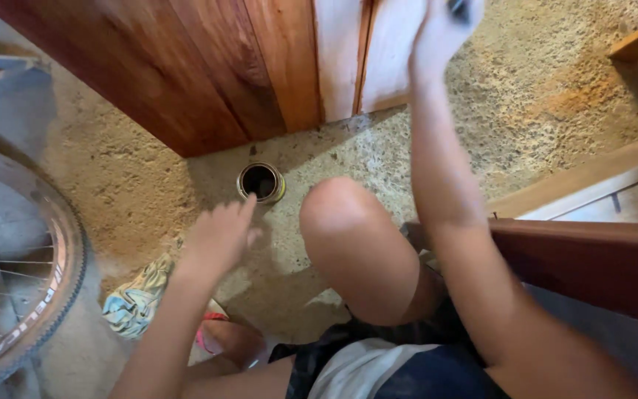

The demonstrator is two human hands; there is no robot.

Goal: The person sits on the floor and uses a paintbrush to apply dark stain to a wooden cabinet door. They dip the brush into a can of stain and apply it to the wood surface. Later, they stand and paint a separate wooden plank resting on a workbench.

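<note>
One small open tin (261,182) is seen standing upright on the sandy concrete floor (348,159), just below the bottom edge of a reddish-brown wooden panel (208,66). Its inside looks dark, and its rim is ringed with a yellowish band. The left hand (219,236) is held just beside the tin, fingers loosely spread and open, with a fingertip close to the rim; whether it touches cannot be told. The right hand (437,33) is raised against a paler, unfinished part of the panel (389,52), closed around a dark object (458,7) that is cut off by the top edge of the view and cannot be identified. A bare knee (345,222) is bent between the two arms. A patterned cloth (138,295) is seen lying on the floor near the left forearm. A bicycle wheel (16,273) is seen at the far left, well apart from the tin. Another dark wooden board (592,258) is seen at the right.
</note>
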